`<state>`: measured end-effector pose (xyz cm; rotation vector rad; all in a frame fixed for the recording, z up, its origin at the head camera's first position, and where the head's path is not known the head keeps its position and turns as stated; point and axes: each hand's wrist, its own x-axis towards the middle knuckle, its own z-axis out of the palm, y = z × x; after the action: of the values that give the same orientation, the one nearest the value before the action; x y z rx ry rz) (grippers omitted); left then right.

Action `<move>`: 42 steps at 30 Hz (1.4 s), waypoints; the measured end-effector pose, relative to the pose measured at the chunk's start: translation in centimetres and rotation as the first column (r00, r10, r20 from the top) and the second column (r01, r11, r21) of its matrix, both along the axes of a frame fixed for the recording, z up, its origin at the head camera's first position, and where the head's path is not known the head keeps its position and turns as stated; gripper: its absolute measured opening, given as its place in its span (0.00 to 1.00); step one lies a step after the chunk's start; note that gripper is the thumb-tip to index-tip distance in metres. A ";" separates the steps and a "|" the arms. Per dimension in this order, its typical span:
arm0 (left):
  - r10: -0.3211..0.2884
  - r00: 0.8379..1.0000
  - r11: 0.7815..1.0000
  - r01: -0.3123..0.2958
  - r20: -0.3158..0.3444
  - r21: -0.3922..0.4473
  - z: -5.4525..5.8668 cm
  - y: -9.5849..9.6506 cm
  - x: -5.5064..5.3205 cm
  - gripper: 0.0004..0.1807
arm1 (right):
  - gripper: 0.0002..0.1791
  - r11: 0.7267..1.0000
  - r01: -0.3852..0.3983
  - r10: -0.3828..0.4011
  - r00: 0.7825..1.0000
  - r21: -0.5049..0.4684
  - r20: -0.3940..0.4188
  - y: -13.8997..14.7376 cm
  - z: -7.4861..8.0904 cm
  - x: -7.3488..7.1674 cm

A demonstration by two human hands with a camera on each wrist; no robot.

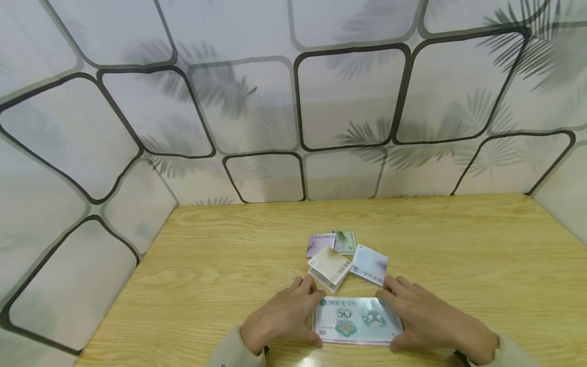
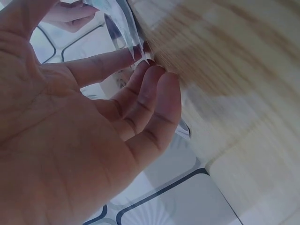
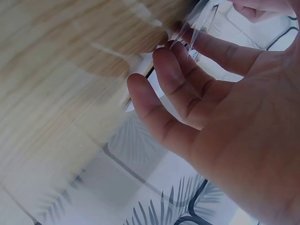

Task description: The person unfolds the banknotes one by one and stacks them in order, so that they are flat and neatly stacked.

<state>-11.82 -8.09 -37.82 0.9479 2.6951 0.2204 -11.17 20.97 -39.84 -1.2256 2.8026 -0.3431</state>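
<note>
A small stack of play banknotes (image 1: 355, 321), with a teal 50 note on top, lies flat near the table's front edge. My left hand (image 1: 286, 313) grips its left end, index finger at the far corner and thumb by the near one. At the other end my right hand (image 1: 424, 316) holds the stack in the same way. In the left wrist view, note edges (image 2: 121, 21) run down to the fingertips of the left hand (image 2: 79, 112). The right wrist view shows thin, see-through-looking edges (image 3: 194, 28) at the fingertips of the right hand (image 3: 225, 112).
Just beyond the stack lie several folded notes: a beige one (image 1: 331, 262), a blue one (image 1: 371, 265), a purple one (image 1: 319, 243) and a green one (image 1: 346, 242). The wooden table (image 1: 220, 255) meets a patterned wall covering (image 1: 257, 112) at its back and sides.
</note>
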 end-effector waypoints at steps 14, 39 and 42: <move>0.059 0.998 0.997 -0.060 0.029 0.051 0.9 -0.5 -0.6 0.35 | 0.53 1.000 0.016 -0.014 0.996 -0.024 0.083 0.4 1.1 -0.4; -0.071 0.824 0.986 0.142 -0.563 0.084 0.5 -1.6 -2.4 0.05 | 0.24 0.973 0.100 -0.090 0.994 -0.208 0.055 1.2 2.8 -2.8; -0.098 0.773 0.986 0.160 -0.627 0.043 0.2 -1.7 -2.9 0.09 | 0.22 0.967 0.110 -0.102 0.994 -0.229 0.049 1.1 3.1 -3.3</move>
<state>-14.69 -9.79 -37.57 1.4462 3.2087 -0.0072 -14.44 22.09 -36.78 -1.0951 2.8663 -0.7108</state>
